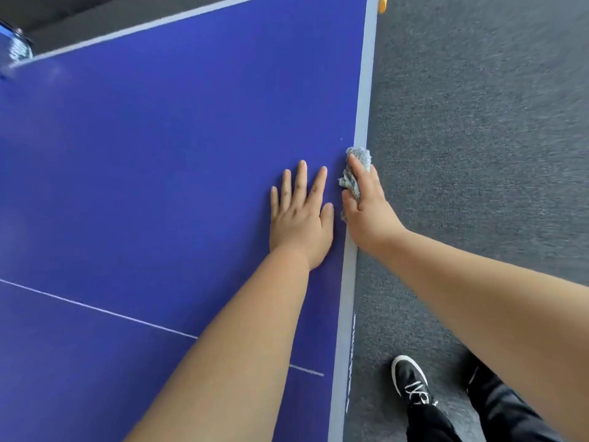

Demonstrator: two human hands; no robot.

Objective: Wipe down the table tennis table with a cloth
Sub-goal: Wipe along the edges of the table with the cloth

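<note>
The blue table tennis table (165, 148) fills the left and middle of the view, with a pale grey border line along its right edge. My left hand (299, 218) lies flat on the blue surface, fingers straight and spread, close to that edge. Just to its right, my right hand (366, 205) grips a bunched grey cloth (358, 161) and holds it against the table's edge line. The cloth sticks out past my fingertips and between thumb and fingers.
Grey carpet (478, 138) covers the floor right of the table. My black shoe (412, 382) and dark trouser legs stand on it near the table's side. A thin white centre line (95, 309) crosses the table. A yellow object (382, 3) pokes out at the far edge.
</note>
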